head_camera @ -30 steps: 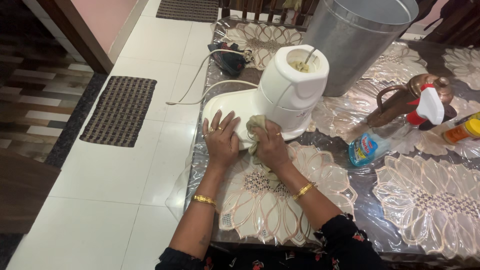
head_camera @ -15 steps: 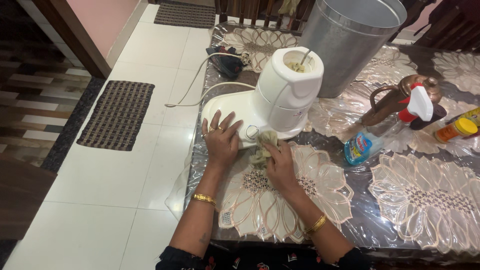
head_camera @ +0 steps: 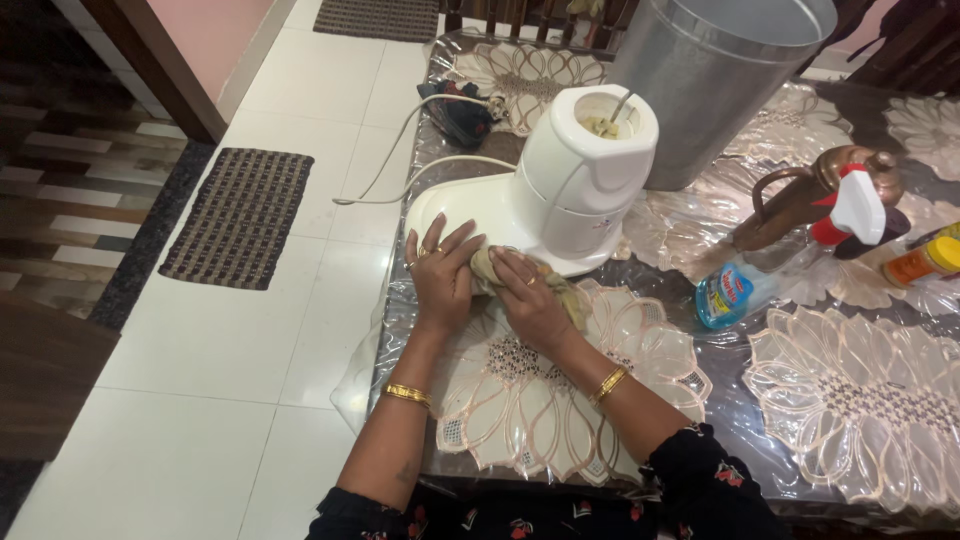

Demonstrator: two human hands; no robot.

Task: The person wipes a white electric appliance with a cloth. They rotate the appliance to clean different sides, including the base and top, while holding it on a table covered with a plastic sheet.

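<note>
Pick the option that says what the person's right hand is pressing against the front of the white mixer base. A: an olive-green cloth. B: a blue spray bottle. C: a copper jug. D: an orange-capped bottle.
A: the right hand lies over a crumpled olive-green cloth held against the base of the white mixer, while the left hand rests flat on the base beside it.

A tall grey metal bin stands on the tabletop beyond the grips, a copper jug, a blue spray bottle and an orange-capped bottle sit to their right, and a brown woven floor mat lies to their left.
</note>
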